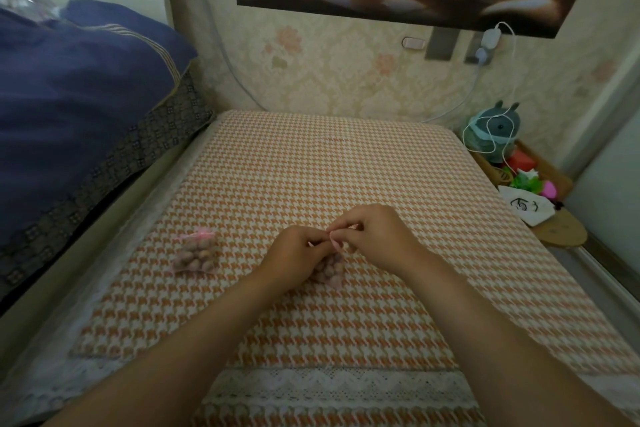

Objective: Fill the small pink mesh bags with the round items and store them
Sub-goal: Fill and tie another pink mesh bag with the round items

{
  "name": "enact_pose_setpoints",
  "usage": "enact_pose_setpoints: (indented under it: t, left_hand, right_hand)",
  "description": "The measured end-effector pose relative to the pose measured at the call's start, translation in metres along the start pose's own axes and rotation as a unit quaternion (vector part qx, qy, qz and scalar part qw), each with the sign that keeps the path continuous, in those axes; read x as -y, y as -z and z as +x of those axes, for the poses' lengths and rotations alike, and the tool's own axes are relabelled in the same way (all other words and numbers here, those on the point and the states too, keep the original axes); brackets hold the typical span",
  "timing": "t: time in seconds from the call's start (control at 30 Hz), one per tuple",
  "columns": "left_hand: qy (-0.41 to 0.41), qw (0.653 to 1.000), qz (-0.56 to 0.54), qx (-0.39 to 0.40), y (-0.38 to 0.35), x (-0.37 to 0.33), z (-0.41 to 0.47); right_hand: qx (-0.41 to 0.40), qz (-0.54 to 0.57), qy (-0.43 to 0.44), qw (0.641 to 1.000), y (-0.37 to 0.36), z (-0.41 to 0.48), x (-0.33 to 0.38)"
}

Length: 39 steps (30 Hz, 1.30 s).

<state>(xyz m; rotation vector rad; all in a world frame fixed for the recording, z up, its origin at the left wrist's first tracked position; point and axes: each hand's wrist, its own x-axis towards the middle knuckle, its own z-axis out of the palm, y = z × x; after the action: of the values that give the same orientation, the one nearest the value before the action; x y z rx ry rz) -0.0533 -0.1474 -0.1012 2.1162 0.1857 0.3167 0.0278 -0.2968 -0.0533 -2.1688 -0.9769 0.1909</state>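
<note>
A small pink mesh bag (329, 270) full of round brownish items lies on the orange houndstooth cloth (311, 166), partly hidden under my hands. My left hand (294, 255) and my right hand (375, 236) meet just above it, each pinching an end of the bag's pink ribbon (335, 243) at its neck. A second filled pink mesh bag (196, 255), its ribbon tied in a bow at the top, lies on the cloth to the left, apart from my hands.
A dark blue quilt (76, 97) is piled on the bed at the left. At the right edge a wooden tray (540, 184) holds a grey plush toy (495, 135), a white cable, colourful bits and a white pouch (528, 206). The wall stands close behind.
</note>
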Motion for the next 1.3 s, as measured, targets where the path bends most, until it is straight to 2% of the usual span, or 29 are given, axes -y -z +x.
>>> enact_pose_setpoints:
  t: [0.13,0.23,0.4,0.53,0.73,0.9,1.03,1.17,1.3]
  left_hand:
    - [0.011,0.999,-0.03,-0.018,-0.002,0.0,-0.004]
    - [0.017,0.996,0.01,-0.087,-0.003,-0.003,-0.006]
    - [-0.024,0.983,0.089,-0.16,-0.009,-0.006,-0.015]
    - [0.036,0.982,-0.002,-0.187,-0.013,-0.007,-0.018]
    - [0.084,0.966,-0.062,-0.236,-0.013,-0.004,-0.015]
    - [0.129,0.959,-0.149,-0.202,-0.014,-0.005,-0.017]
    - [0.194,0.937,-0.234,-0.172,-0.014,-0.013,-0.018]
    - [0.258,0.901,-0.331,-0.111,-0.011,-0.015,-0.02]
    - [0.281,0.891,-0.338,-0.114,-0.011,-0.012,-0.019]
  right_hand:
    - [-0.005,0.07,-0.037,0.997,-0.004,0.0,0.001]
    - [-0.003,0.114,-0.088,0.99,-0.009,0.004,0.004]
    - [0.034,0.284,-0.231,0.93,-0.018,0.003,0.007]
    - [0.029,0.368,-0.28,0.886,-0.019,0.004,0.007]
    - [0.052,0.42,-0.298,0.856,-0.023,0.005,0.006]
    - [0.064,0.423,-0.297,0.854,-0.028,0.008,0.004]
    - [0.065,0.426,-0.299,0.851,-0.029,0.006,0.004]
    - [0.053,0.399,-0.284,0.871,-0.029,0.005,0.001]
    - [0.028,0.366,-0.254,0.895,-0.03,0.004,0.001]
